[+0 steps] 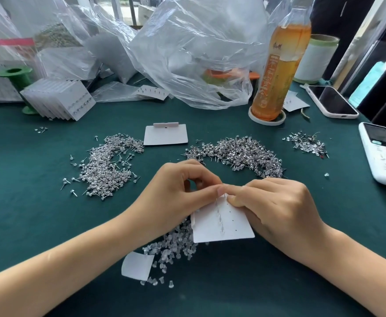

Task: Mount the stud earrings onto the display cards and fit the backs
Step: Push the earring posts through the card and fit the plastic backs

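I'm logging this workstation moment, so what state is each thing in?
left hand: pinching at card's top edge
right hand: gripping the card
display card: held, partly filled with posts
blank card: flat, unfilled
finished cards: stacked, leaning
bottle: upright, partly full
phone: screen dark

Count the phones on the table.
2: a dark-screened phone right of the bottle, and a white handset at the right edge. Bags might hide others.
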Tool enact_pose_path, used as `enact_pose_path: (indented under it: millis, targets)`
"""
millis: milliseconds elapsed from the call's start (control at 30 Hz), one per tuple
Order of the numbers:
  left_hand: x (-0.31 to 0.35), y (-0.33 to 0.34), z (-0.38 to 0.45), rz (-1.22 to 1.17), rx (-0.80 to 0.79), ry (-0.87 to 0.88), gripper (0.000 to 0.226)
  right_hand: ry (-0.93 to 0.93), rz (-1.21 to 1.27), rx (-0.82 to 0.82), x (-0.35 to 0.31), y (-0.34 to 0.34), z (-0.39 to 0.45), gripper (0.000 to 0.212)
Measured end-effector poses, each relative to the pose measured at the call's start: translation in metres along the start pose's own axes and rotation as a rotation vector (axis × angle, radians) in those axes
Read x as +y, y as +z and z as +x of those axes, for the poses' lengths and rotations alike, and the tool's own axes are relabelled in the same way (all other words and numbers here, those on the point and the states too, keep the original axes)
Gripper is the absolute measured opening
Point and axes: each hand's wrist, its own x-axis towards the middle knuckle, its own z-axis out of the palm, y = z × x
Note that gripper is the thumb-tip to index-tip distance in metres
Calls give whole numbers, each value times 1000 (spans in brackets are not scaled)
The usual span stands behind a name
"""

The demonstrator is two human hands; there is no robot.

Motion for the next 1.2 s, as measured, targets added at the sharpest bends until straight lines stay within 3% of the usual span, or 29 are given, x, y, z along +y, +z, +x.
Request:
enact_pose_path:
  millis: [867,1200]
  targets:
    - [1,-8,10,158,-147,39,5,-76,-98,5,-1,0,1,30]
    - [-1,-5,6,55,-66,23,1,-70,-98,16,-2,-1,1,33]
